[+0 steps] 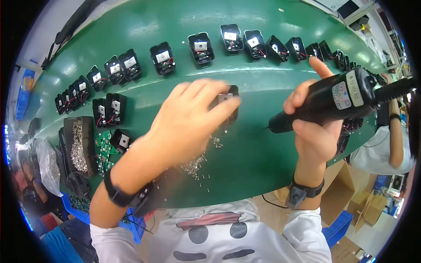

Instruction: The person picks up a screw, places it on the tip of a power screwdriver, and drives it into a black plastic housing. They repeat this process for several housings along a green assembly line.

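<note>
My left hand point(193, 114) reaches over a black plastic housing point(232, 115) on the green table. Its thumb and fingers are drawn together above the housing's upper part; motion blur and the hand hide what they hold, if anything. The housing has a light plate inside and a small wire connector at its lower end. To the right, my right hand point(313, 127) grips a black electric screwdriver point(326, 98), index finger raised off it. The tool's tip points left, a short way from the housing. A pile of loose screws point(193, 168) lies below my left wrist.
Black housings point(162, 59) with wires and plates stand in an arc along the far side. At left are a dark bin of screws point(79, 144), green circuit boards point(104, 151) and a clear plastic bag point(47, 166). A person point(381, 147) sits at the right.
</note>
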{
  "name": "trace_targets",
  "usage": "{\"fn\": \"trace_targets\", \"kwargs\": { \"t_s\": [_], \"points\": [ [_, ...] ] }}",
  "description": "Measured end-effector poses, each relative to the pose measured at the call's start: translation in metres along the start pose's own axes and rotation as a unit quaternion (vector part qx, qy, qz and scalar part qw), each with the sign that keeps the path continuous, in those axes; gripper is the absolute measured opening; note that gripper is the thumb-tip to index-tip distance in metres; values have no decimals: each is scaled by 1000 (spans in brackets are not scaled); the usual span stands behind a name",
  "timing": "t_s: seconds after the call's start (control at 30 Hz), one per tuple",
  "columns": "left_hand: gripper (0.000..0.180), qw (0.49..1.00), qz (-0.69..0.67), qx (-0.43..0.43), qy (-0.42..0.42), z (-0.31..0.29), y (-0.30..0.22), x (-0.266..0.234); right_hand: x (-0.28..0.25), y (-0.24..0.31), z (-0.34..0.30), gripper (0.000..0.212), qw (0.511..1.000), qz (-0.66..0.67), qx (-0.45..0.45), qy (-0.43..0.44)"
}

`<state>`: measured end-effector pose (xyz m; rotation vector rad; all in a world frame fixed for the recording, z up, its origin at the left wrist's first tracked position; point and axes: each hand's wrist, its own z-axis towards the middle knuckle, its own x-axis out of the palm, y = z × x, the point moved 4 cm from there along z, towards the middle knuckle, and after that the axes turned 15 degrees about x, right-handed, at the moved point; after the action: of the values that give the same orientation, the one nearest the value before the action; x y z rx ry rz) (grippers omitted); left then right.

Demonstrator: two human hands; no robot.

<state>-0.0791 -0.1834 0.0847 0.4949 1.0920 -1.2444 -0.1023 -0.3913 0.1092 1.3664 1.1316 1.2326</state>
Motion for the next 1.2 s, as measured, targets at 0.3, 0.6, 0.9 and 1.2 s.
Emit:
{"fn": "trace_targets", "kwargs": {
  "t_s": [0.3,0.6,0.9,1.2],
  "points": [
    [25,980,3,-190,61,-29,-34,22,6,-8,-1,80,1000,-6,25,5],
    [14,985,83,-154,2,-36,-44,44,-5,-8,-17,78,999,23,-45,-21],
    [15,910,-224,-278,-212,-43,-54,8,5,16,-39,64,988,119,-89,53],
    [19,511,-652,-425,-364,-53,-76,30,39,61,-74,47,940,188,-195,206]
  ]
}}
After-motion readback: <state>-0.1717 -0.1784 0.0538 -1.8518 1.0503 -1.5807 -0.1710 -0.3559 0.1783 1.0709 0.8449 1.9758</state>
